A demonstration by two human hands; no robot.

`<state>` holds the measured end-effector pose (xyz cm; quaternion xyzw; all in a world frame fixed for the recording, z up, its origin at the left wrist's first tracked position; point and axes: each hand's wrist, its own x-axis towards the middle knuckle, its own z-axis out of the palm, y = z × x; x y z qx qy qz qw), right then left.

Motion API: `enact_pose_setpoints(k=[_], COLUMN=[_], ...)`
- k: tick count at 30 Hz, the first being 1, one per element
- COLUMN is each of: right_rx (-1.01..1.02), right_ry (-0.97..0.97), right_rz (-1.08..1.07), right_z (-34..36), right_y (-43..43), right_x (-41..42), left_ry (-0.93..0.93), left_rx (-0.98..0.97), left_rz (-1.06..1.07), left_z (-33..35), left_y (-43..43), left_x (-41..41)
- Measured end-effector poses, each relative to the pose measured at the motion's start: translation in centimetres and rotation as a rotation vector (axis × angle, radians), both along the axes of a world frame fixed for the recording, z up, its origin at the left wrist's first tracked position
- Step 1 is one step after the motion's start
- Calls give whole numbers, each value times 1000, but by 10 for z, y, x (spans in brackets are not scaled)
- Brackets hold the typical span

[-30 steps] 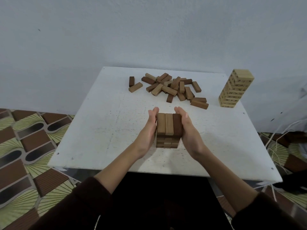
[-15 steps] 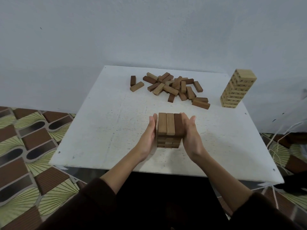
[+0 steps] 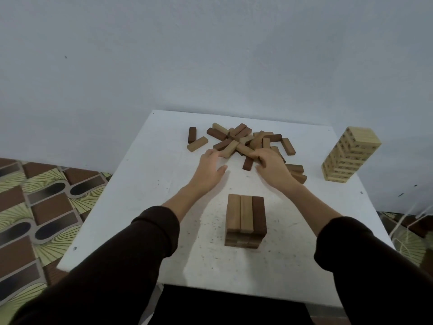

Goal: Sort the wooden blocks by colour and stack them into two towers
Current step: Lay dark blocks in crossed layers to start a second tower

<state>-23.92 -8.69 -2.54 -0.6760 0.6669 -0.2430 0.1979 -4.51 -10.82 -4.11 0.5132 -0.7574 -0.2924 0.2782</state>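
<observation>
A short tower of brown blocks (image 3: 246,214) stands on the white table (image 3: 140,195), near its front; its top layer is two light brown blocks and one dark. Behind it lies a loose pile of light and dark brown blocks (image 3: 243,137). My left hand (image 3: 210,167) reaches to the pile's left edge with straight fingers, its fingertips at a light block (image 3: 228,148). At the pile's front, my right hand (image 3: 273,166) has bent fingers lying over the blocks; a grip is not visible. Both hands are clear of the short tower.
A taller tower of pale blocks (image 3: 351,156) stands at the table's right edge. One dark block (image 3: 192,134) and one light block (image 3: 197,143) lie apart, left of the pile. Patterned floor tiles (image 3: 46,207) show left; cords (image 3: 412,219) hang right.
Both hands have let go of the short tower's sides and moved forward to the loose pile. The tower stands as it did.
</observation>
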Motion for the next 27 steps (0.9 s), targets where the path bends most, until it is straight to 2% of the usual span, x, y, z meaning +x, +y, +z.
enact_pose_setpoints(k=[3, 6, 11, 14, 17, 20, 23, 27], right_rx=[21, -15, -34, -49, -82, -89, 3, 14], right_ry=[151, 258, 107, 45, -13, 62, 244, 181], right_rz=[81, 64, 167, 250, 232, 122, 89, 136], right_z=[-6, -5, -2, 4, 8, 3, -4, -8], right_y=[-13, -21, -22, -18, -16, -20, -20, -15], right_x=[1, 2, 9, 13, 14, 9, 5, 8], left_ry=[-66, -160, -241, -171, -112, -87, -113, -139], left_rx=[-46, -83, -154, -183, -197, -207, -211, -145], left_rz=[-48, -20, 75, 96, 109, 118, 93, 15], left_z=[1, 1, -1, -4, -9, -15, -20, -24], left_y=[-15, -31, -47, -44, -33, -16, 0, 13], left_x=[-11, -26, -37, -35, -28, -20, -13, -6])
